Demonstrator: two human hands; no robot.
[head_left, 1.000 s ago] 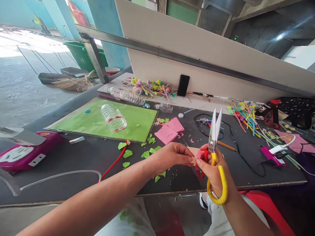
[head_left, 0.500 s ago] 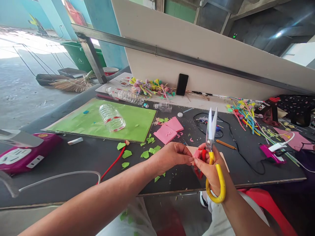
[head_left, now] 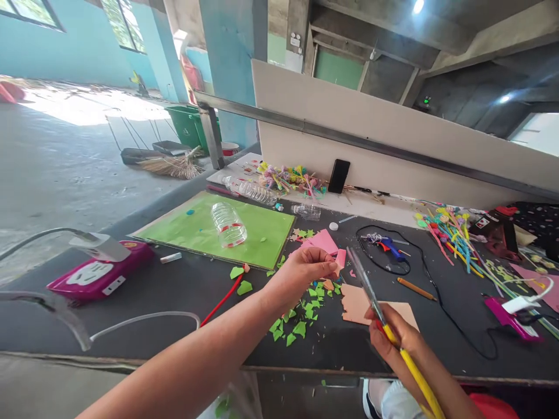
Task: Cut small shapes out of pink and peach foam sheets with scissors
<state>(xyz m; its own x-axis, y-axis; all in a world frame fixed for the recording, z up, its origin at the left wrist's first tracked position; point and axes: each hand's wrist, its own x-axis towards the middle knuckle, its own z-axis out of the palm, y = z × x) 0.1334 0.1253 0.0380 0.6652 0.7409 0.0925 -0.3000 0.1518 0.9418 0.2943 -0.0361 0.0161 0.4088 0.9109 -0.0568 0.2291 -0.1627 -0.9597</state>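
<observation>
A small strip of pink paper is pinched in the fingertips of my left hand, over the table. My right hand grips a pair of scissors with yellow handles, blades pointing up and to the left. The blades look nearly closed and stand just right of the pink strip, apart from it. Under my right hand lies a peach paper sheet with a ragged left edge. Green paper scraps are scattered below my left wrist. Pink paper lies behind my left hand.
A clear plastic bottle lies on a green sheet at the left. A blue glue gun with a black cord lies at the right. Purple power strips stand on both sides. A phone leans against the board.
My hands have come apart. My left hand carries the pink strip up, while my right hand has moved lower right and turned the scissors edge-on. The view has shifted left and up.
</observation>
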